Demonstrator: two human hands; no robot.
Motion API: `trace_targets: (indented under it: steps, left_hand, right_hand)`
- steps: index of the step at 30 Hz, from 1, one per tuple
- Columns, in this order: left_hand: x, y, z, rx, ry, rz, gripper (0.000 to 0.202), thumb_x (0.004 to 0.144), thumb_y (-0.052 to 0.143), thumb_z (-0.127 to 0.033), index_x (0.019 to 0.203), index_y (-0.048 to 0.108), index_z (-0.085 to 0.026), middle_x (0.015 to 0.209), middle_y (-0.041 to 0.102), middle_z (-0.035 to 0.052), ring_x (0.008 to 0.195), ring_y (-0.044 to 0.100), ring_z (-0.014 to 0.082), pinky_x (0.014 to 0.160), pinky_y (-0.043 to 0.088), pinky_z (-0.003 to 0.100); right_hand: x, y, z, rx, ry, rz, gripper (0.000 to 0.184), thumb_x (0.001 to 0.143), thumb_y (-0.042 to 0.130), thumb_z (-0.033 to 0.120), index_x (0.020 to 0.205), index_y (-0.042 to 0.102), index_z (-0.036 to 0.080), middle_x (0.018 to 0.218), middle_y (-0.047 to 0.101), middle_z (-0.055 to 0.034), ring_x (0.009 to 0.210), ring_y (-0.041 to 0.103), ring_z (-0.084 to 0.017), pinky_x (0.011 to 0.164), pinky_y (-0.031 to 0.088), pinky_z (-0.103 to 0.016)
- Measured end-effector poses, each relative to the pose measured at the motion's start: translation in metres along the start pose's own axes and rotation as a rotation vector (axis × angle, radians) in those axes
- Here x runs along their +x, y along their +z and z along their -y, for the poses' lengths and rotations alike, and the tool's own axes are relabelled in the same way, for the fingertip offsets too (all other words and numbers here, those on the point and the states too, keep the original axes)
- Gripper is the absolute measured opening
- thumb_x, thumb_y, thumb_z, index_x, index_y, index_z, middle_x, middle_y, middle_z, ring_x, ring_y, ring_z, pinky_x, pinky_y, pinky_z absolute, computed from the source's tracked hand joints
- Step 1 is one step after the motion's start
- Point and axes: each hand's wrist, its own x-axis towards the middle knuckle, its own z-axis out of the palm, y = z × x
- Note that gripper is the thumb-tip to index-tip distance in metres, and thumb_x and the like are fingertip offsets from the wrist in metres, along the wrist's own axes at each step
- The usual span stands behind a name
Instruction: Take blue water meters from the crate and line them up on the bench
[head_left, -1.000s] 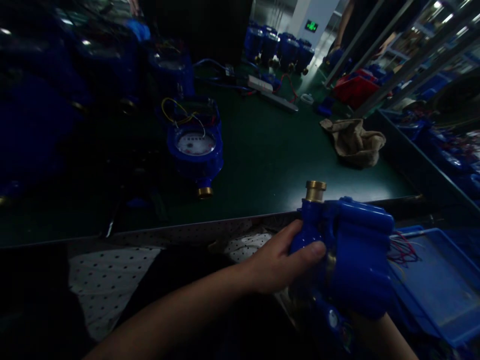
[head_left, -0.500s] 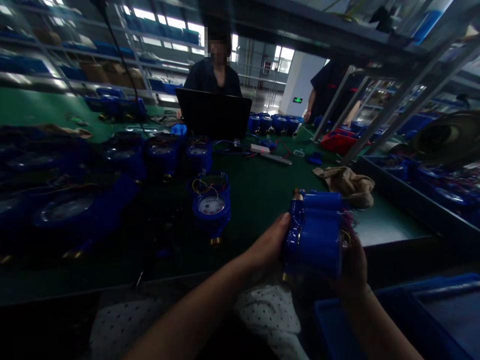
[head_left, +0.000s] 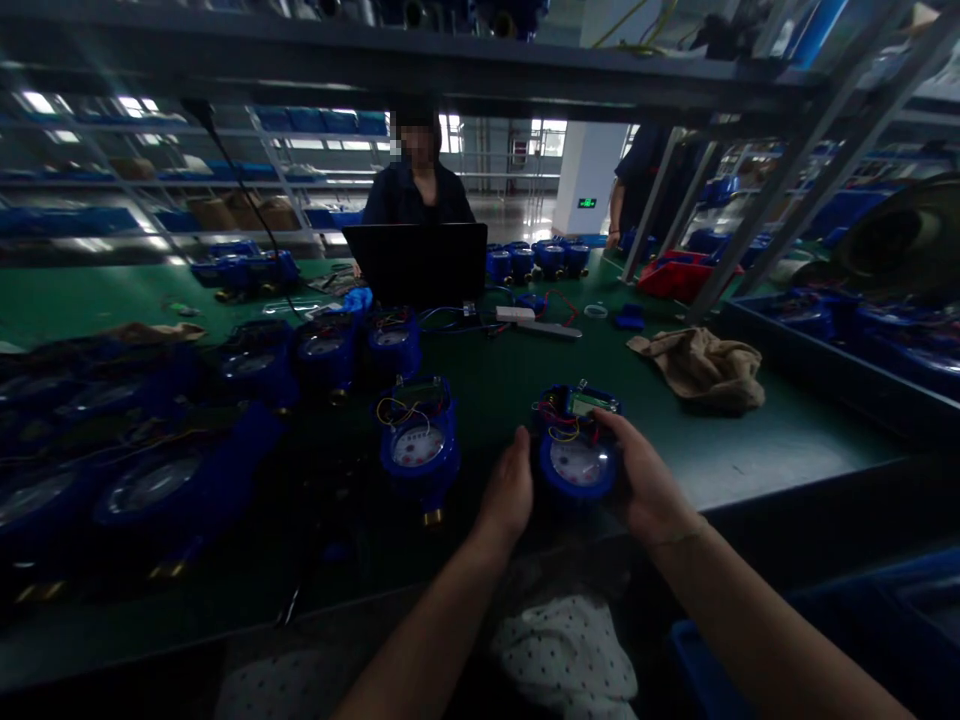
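I hold a blue water meter [head_left: 576, 450] between both hands, its white dial up and coloured wires showing at its top, low over the green table [head_left: 750, 450]. My left hand [head_left: 510, 495] is cupped against its left side. My right hand [head_left: 645, 480] wraps its right side. A second blue water meter [head_left: 418, 445] with yellow wires and a brass end stands on the table just left of my left hand.
Several more blue meters [head_left: 247, 370] crowd the table's left. A crumpled tan cloth [head_left: 701, 368] lies at the right. Beyond sit a black laptop [head_left: 416, 262] and a person [head_left: 416, 185] behind it. Another person [head_left: 645, 170] stands far right. A blue tray [head_left: 862, 630] lies lower right.
The camera has tipped up from my lap to the table. The meter went from beside the blue tray, back side showing, up to the table, and now faces dial up.
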Motion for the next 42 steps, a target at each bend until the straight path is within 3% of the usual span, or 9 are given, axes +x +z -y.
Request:
trace_targets:
  steps: [5, 7, 10, 14, 18, 24, 28, 33, 42]
  left_hand:
    - [-0.037, 0.005, -0.020, 0.118, 0.188, -0.015, 0.077, 0.100, 0.047, -0.067, 0.161, 0.028, -0.025, 0.169, 0.034, 0.0082, 0.155, 0.033, 0.0237, 0.129, 0.027, 0.039]
    - [-0.047, 0.005, -0.026, 0.318, 0.307, 0.002, 0.091, 0.091, 0.069, -0.060, 0.163, 0.023, -0.027, 0.167, 0.035, 0.0086, 0.153, 0.037, 0.0261, 0.126, 0.033, 0.040]
    - [-0.051, 0.000, -0.028, 0.608, 0.408, -0.115, 0.100, 0.081, 0.084, -0.047, 0.160, 0.026, -0.030, 0.157, 0.048, 0.0091, 0.142, 0.051, 0.0282, 0.117, 0.047, 0.044]
    - [-0.051, -0.010, -0.028, 0.753, 0.424, -0.214, 0.084, 0.082, 0.082, -0.046, 0.152, 0.039, -0.027, 0.142, 0.060, 0.0091, 0.128, 0.062, 0.0288, 0.105, 0.056, 0.045]
    - [-0.056, -0.008, -0.038, 0.903, 0.377, -0.276, 0.076, 0.085, 0.077, -0.052, 0.148, 0.043, -0.025, 0.136, 0.062, 0.0097, 0.119, 0.067, 0.0315, 0.096, 0.060, 0.047]
    - [-0.064, 0.005, -0.050, 1.197, 0.297, -0.303, 0.075, 0.088, 0.072, -0.060, 0.147, 0.044, -0.024, 0.135, 0.063, 0.0109, 0.102, 0.073, 0.0354, 0.075, 0.063, 0.047]
    - [-0.060, -0.001, -0.051, 1.218, 0.300, -0.273, 0.074, 0.087, 0.073, -0.060, 0.146, 0.045, -0.025, 0.138, 0.063, 0.0101, 0.103, 0.073, 0.0350, 0.078, 0.062, 0.047]
    - [-0.054, -0.011, -0.061, 1.247, 0.269, -0.179, 0.073, 0.086, 0.071, -0.064, 0.143, 0.047, -0.027, 0.139, 0.063, 0.0084, 0.108, 0.071, 0.0351, 0.088, 0.061, 0.051]
    - [-0.054, -0.013, -0.071, 1.356, 0.281, -0.130, 0.072, 0.086, 0.070, -0.066, 0.142, 0.048, -0.025, 0.135, 0.065, 0.0065, 0.099, 0.072, 0.0346, 0.094, 0.059, 0.055]
  right_hand:
    - [-0.003, 0.001, -0.004, 0.038, 0.076, -0.060, 0.035, 0.097, 0.069, 0.042, 0.124, 0.073, 0.019, 0.099, 0.080, -0.0038, 0.086, 0.077, -0.022, 0.084, 0.065, -0.035]
    - [-0.012, 0.003, -0.010, 0.054, 0.125, -0.060, 0.043, 0.096, 0.071, 0.051, 0.126, 0.073, 0.020, 0.105, 0.080, -0.0050, 0.090, 0.077, -0.023, 0.084, 0.065, -0.036]
    - [-0.028, 0.005, -0.023, 0.076, 0.133, -0.061, 0.055, 0.092, 0.073, 0.063, 0.130, 0.073, 0.024, 0.118, 0.077, -0.0047, 0.102, 0.074, -0.025, 0.089, 0.062, -0.036]
    - [-0.046, -0.003, -0.043, 0.093, 0.148, -0.005, 0.059, 0.088, 0.074, 0.069, 0.132, 0.071, 0.030, 0.130, 0.072, -0.0013, 0.114, 0.067, -0.024, 0.090, 0.057, -0.033]
    - [-0.053, -0.027, -0.057, 0.052, 0.112, -0.009, 0.050, 0.084, 0.082, 0.064, 0.112, 0.075, 0.024, 0.115, 0.073, -0.0041, 0.107, 0.065, -0.023, 0.088, 0.053, -0.031]
    - [-0.045, -0.048, -0.053, -0.006, -0.010, -0.002, 0.047, 0.084, 0.084, 0.059, 0.111, 0.075, 0.021, 0.116, 0.072, -0.0035, 0.113, 0.064, -0.021, 0.096, 0.052, -0.028]
    - [-0.036, -0.045, -0.042, 0.084, -0.039, 0.026, 0.036, 0.092, 0.079, 0.049, 0.113, 0.075, 0.019, 0.119, 0.072, -0.0051, 0.112, 0.067, -0.020, 0.095, 0.056, -0.026]
    - [-0.030, -0.044, -0.024, 0.227, 0.076, -0.004, 0.027, 0.108, 0.056, 0.037, 0.104, 0.068, 0.013, 0.103, 0.075, -0.0105, 0.094, 0.074, -0.019, 0.089, 0.062, -0.028]
    - [-0.029, -0.049, -0.009, 0.124, 0.135, 0.017, 0.026, 0.110, 0.053, 0.038, 0.106, 0.063, 0.015, 0.098, 0.075, -0.0103, 0.084, 0.075, -0.018, 0.075, 0.065, -0.024]
